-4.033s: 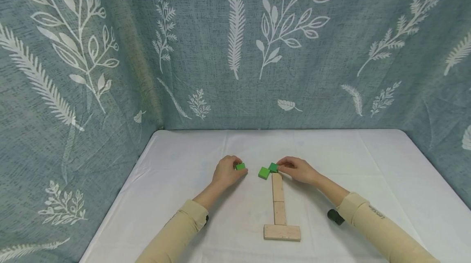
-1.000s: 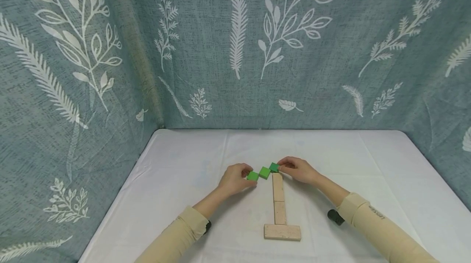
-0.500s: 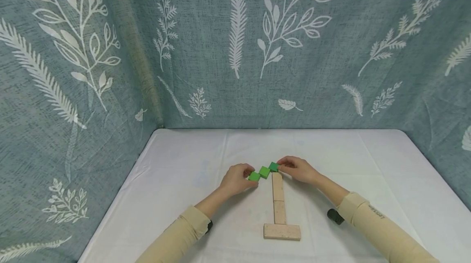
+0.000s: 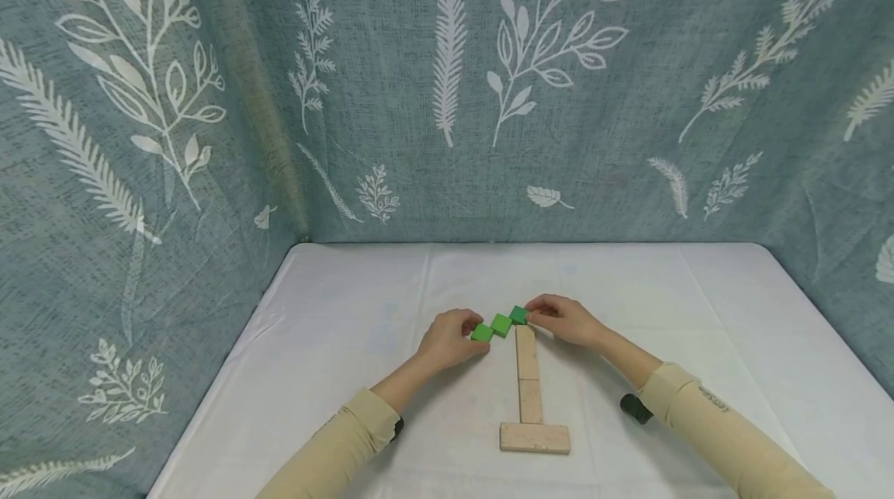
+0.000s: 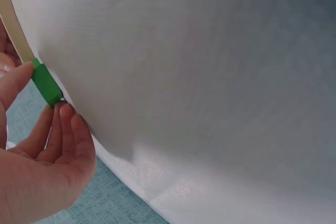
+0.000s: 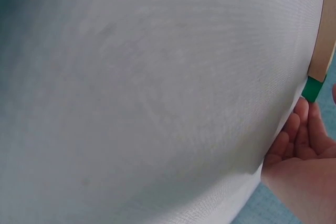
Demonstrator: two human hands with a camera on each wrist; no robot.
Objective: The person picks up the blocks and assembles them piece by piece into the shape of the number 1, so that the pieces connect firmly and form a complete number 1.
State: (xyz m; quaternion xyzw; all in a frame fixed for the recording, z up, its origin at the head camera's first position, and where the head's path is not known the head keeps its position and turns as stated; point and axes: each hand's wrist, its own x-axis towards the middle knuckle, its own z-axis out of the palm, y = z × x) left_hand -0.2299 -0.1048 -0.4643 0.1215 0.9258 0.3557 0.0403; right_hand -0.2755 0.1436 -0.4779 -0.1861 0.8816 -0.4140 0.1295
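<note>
Three green blocks form a slanted row that climbs to the right, corner near corner. My left hand pinches the lower-left light green block between thumb and fingers; the left wrist view shows this green block close up. In the middle lies another light green block, with no hand on it. At the upper right my right hand holds the darker green block by its right side, fingertips and thumb against it. Directly below that block stretches an upright line of two wooden blocks, the upper one and the lower one.
A wooden block lies crosswise at the foot of the line. The white-covered table ends at a patterned curtain behind and at the sides. A small black object is beside the right sleeve.
My left hand has brought its light green block rightward and slightly nearer to me, up to the middle green block. My right hand stays at the darker block throughout.
</note>
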